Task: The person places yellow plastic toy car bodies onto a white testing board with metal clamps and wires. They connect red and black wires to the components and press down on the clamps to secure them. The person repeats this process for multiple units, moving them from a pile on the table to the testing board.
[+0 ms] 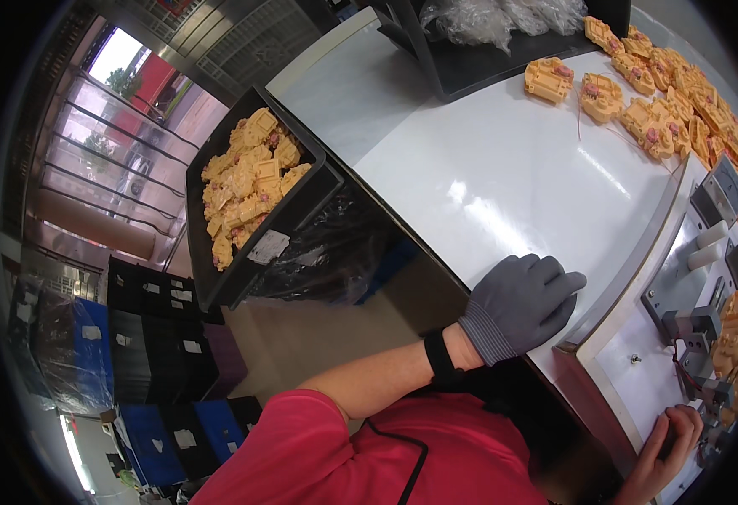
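Observation:
My left hand [524, 307], in a grey knitted glove, rests on the near edge of the white table [444, 160]. Its fingers curl down loosely, and nothing shows in them. At the lower right, my bare right hand [668, 444] lies on the white work panel [617, 383] beside a metal fixture [695, 324]. Thumb and fingers are apart there, with no object seen between them. Yellow-orange plastic housings [735, 332] sit along the fixture's far side, partly cut off by the picture's rim.
A heap of similar housings [697, 93] with thin wires covers the table's far right. A black bin [251, 194] full of them stands left of the table. Another black bin [503, 63] holds clear plastic bags. Blue and black crates [162, 353] stack at the left.

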